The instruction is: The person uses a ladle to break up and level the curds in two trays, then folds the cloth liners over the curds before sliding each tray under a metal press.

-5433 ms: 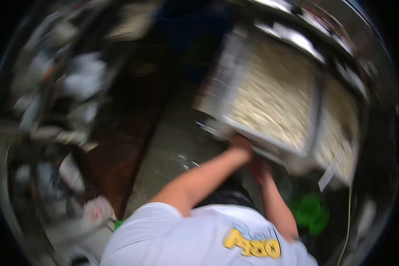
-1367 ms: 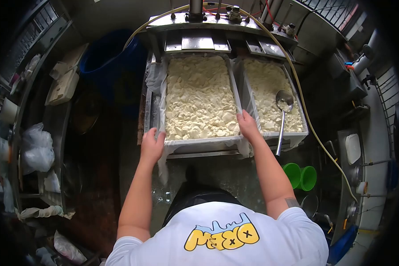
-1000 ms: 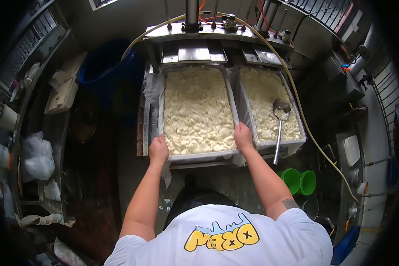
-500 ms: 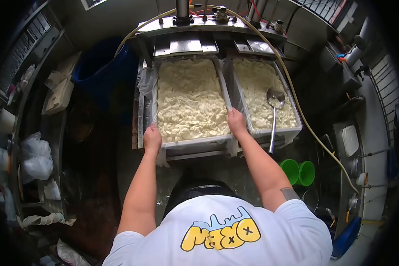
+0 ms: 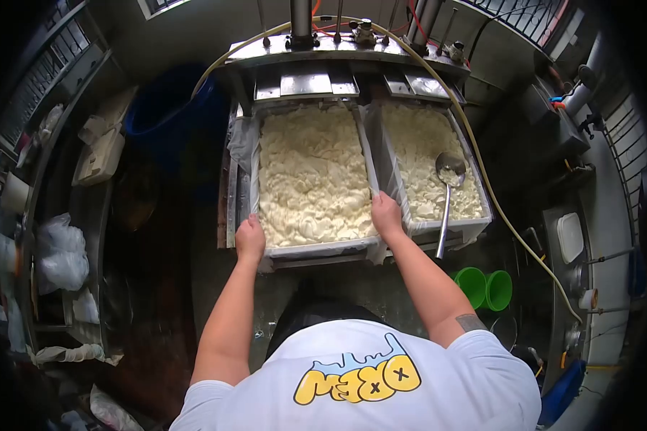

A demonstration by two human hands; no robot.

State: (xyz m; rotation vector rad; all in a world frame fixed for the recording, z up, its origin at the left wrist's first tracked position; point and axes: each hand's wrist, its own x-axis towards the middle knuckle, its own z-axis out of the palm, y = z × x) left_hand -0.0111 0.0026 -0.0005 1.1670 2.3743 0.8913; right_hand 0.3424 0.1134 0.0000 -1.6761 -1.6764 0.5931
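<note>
A rectangular box lined with white cloth holds pale, lumpy curd (image 5: 313, 172). My left hand (image 5: 250, 239) grips the cloth-lined rim at the box's near left corner. On the right side, near the front, my right hand (image 5: 387, 214) is closed on the same box's rim and cloth. To the right stands a second cloth-lined box, also filled with pale curd (image 5: 420, 144). A metal ladle (image 5: 450, 176) rests on that curd, its handle reaching over the near rim.
A metal press frame (image 5: 266, 50) with upright cylinders stands behind the boxes. A yellow hose (image 5: 482, 161) arcs over them. There is a blue barrel (image 5: 169, 108) at the left, green buckets (image 5: 485, 289) at the lower right, and a shelf with plastic bags (image 5: 61, 251) far left.
Both hands and the boxes appear slightly lower in view. The curd in the left box has shifted and lies more evenly, nearer the front rim.
</note>
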